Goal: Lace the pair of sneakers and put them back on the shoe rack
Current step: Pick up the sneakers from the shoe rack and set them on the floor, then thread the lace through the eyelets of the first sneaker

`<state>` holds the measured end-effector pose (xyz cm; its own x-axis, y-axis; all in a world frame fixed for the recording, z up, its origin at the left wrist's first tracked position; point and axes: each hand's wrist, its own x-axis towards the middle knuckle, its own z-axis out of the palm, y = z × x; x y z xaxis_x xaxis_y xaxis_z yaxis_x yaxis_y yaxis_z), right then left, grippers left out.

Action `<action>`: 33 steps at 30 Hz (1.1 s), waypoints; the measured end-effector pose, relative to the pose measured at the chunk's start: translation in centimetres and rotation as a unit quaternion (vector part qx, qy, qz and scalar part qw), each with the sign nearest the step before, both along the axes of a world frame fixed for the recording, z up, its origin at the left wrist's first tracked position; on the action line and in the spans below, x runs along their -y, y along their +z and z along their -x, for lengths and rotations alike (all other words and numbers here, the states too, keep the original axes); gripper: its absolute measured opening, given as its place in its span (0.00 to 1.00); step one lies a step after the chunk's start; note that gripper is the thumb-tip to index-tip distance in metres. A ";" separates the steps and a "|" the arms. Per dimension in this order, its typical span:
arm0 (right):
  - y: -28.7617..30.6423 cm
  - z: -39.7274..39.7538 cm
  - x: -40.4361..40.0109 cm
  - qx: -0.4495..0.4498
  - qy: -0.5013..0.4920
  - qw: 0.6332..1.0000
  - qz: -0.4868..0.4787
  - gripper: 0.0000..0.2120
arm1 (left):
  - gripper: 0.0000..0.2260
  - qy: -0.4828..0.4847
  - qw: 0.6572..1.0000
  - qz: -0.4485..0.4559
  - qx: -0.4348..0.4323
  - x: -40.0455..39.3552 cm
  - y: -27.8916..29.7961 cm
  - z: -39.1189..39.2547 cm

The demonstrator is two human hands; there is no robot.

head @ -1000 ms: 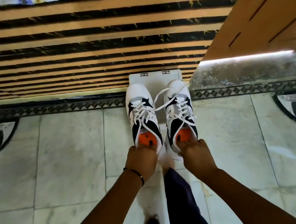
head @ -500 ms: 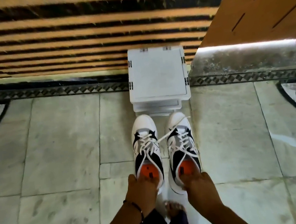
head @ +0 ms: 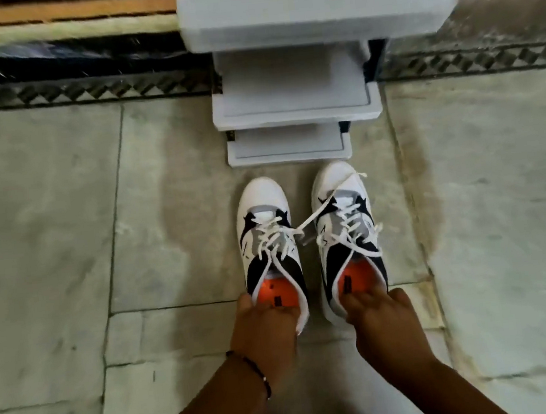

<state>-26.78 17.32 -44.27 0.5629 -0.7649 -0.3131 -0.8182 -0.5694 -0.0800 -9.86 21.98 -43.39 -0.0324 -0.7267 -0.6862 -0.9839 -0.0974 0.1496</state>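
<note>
Two white, black and grey sneakers with orange insoles and white laces point toward a white tiered shoe rack (head: 294, 103). My left hand (head: 266, 329) grips the heel of the left sneaker (head: 267, 241), fingers inside the opening. My right hand (head: 382, 316) grips the heel of the right sneaker (head: 348, 229) the same way. One loose lace runs across the gap from the right sneaker to the left one. The toes sit just short of the rack's lowest shelf. Whether the soles touch the floor I cannot tell.
Pale marble floor tiles (head: 48, 230) spread to both sides. A dark patterned border strip (head: 77, 92) runs along the wall base behind the rack. A thin bracelet circles my left wrist. The rack's three visible shelves hold nothing.
The view has dropped closer to the floor. Both sneakers, held by their heels, have come down from in front of the rack's top to the floor just before its lowest shelf.
</note>
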 end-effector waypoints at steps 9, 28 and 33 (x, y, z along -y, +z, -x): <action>-4.5 -1.1 -0.3 0.076 0.008 0.997 0.029 0.17 | 0.14 -0.016 0.999 0.015 0.023 0.0 -4.3 -0.2; 6.5 -2.1 4.3 0.066 0.101 0.969 -0.214 0.09 | 0.14 0.222 0.928 0.269 -0.132 3.3 0.8 -3.0; 2.6 -7.6 6.4 0.080 0.046 0.971 -0.221 0.19 | 0.12 0.242 0.936 0.246 -0.072 4.7 -2.5 -5.7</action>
